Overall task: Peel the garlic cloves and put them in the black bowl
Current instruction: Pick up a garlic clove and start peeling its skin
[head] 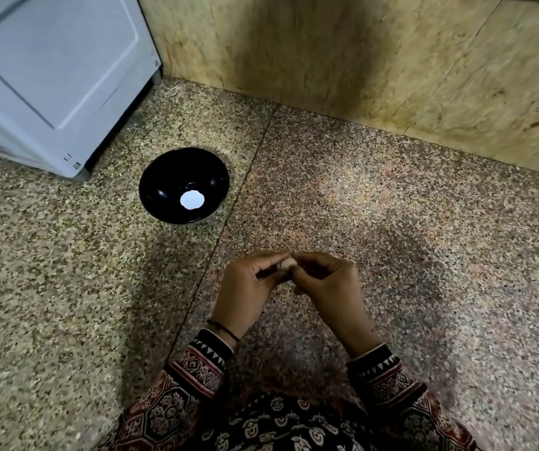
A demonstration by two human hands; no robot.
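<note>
Floor [391,222]: speckled stone, spread under everything; likely to dirty a dropped clove and to hide pale flakes of skin among the flecks.
Appliance [50,76]: white, standing at the far left, one corner just beside the bowl; apt to swallow anything rolling under its raised edge.
Bowl [170,170]: black, upright on the floor, up and to the left of the hands, apart from them; white patch [192,200] at the bottom, glare or clove, cannot tell which; easy to miss with a toss from here, easy to tip with a careless reach.
Left hand [245,288]: curled, thumb and fingertips pinching the clove from one side; prone to slipping on loosened skin.
Right hand [330,284]: curled likewise, pinching the same clove from the other side; liable to gouge the flesh with a nail dug too deep.
Garlic clove [286,264]: pale, held in the air between both sets of fingertips, above the floor, not yet in the bowl; peeled or not, too small to tell; at risk of popping out under pressure, or of carrying scraps of skin into the bowl.
</note>
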